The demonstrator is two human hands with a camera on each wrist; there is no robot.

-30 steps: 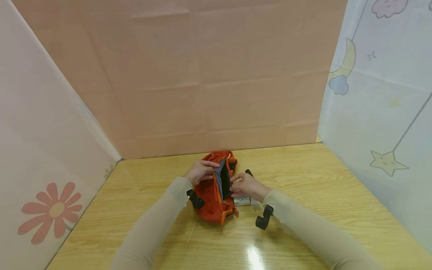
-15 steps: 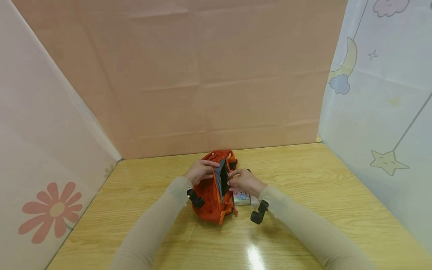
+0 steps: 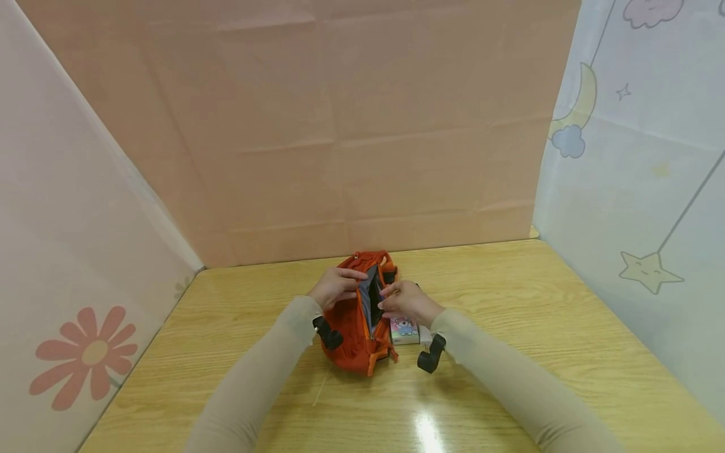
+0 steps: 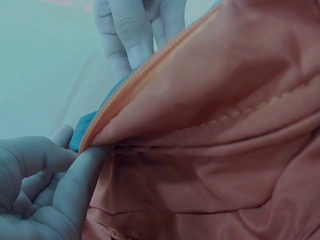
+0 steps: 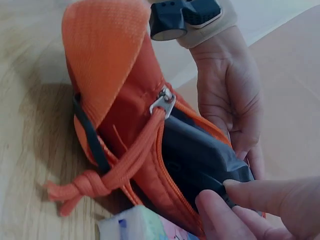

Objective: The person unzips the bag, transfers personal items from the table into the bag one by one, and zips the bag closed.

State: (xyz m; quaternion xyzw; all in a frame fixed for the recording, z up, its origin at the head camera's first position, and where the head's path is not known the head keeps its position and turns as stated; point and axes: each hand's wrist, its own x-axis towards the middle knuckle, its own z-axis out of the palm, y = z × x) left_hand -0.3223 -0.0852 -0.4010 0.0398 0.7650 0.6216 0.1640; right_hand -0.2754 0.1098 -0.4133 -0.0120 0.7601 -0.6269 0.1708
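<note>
1. One red-orange bag sits on the counter, in the middle, in between the two hands. Its long way runs from near the person toward the back wall.
2. The bag's mouth is unzipped and gapes, with a grey lining inside. The mouth is long and thin, and it runs the same way as the bag. It lies just to the right of the left hand and just to the left of the right hand, so both hands are about as near.
3. The left hand pinches the left edge of the mouth by the zip, thumb on one side and fingers on the other.
4. The right hand has bent fingers, a little apart, with the tips at the mouth's right side. I can't tell if they grip any cloth.
5. A knotted orange cord hangs from the metal zip pull.
6. A small box with a cartoon on it is just right of the bag, partly under the right hand. A whitish thing is next to it.
7. Farther out, the left wall has a red flower.
</note>
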